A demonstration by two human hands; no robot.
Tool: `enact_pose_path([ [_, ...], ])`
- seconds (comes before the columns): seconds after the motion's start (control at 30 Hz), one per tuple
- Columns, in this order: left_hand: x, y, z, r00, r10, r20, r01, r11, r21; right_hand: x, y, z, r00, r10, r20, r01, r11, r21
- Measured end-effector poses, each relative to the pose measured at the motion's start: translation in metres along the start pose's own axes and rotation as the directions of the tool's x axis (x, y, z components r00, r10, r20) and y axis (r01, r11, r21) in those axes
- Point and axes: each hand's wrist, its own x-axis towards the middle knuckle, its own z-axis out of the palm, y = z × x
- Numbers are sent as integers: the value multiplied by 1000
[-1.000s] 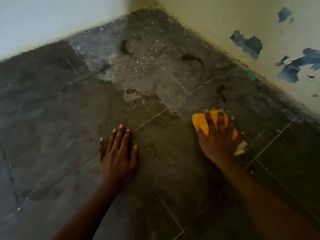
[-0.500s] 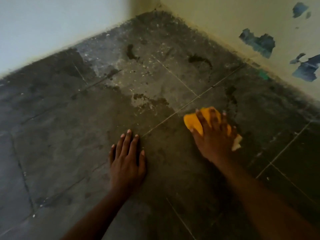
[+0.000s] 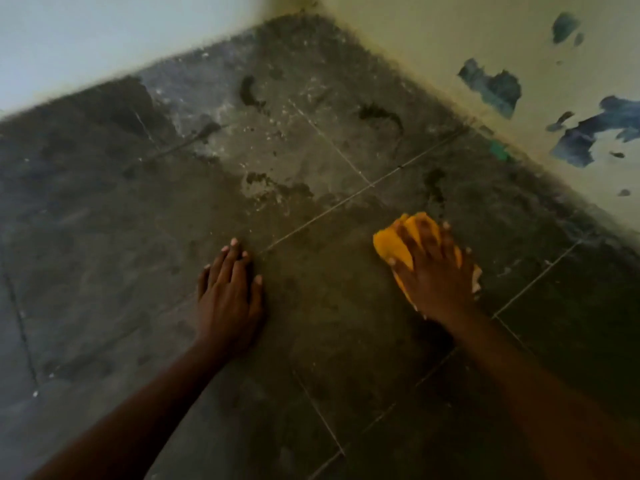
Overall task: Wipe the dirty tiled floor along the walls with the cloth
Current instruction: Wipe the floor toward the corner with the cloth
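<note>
Now right hand point(image 3: 437, 271) presses yellow cloth point(image 3: 394, 249) down, left hand point(image 3: 228, 292) flat on floor point(image 3: 104, 237)

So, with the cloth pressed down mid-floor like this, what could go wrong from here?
1. The crumpled yellow cloth under the right hand sits well short of the cream wall with peeling paint; the dark grimy strip along its base may get skipped.
2. Dark smears near the corner could spread rather than lift.
3. The left hand lies flat on the dirty grey tiled floor and might slip if it is wet.
</note>
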Motion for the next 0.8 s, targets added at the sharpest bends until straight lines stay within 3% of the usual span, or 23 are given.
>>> enact_pose_path([
  [0.1, 17, 35, -1, 983, 138, 125, -134, 990, -36, 39, -29, -1, 995, 96, 6, -96, 991, 92],
  [0.23, 42, 90, 1, 943, 271, 194, -277, 961, 0, 15, -42, 1, 992, -124, -11, 124, 991, 42],
  [0.3, 53, 105, 2, 963, 216, 163, -218, 976, -5, -18, -28, -2, 975, -224, -3, 224, 974, 35],
  [0.37, 59, 112, 3, 980, 125, 153, -121, 992, -34, -51, -2, -2, 977, -212, 7, 212, 977, -5],
  [0.47, 60, 104, 15, 981, 94, 167, -103, 994, 44, -44, 48, -6, 999, 17, -30, -20, 997, -76],
  [0.53, 55, 95, 28, 985, 121, 119, -132, 987, 88, -9, 61, -10, 982, 188, 7, -188, 982, -17],
  [0.6, 47, 94, 36, 988, 131, 85, -139, 986, 88, 13, 57, -10, 962, 265, 68, -270, 961, 63],
  [0.7, 44, 97, 37, 993, 117, 32, -119, 991, 66, 5, 48, -5, 978, 208, 17, -209, 977, 52],
  [0.8, 48, 98, 31, 993, 114, 25, -115, 992, 51, -45, 57, -5, 999, 33, 1, -33, 999, -19],
])
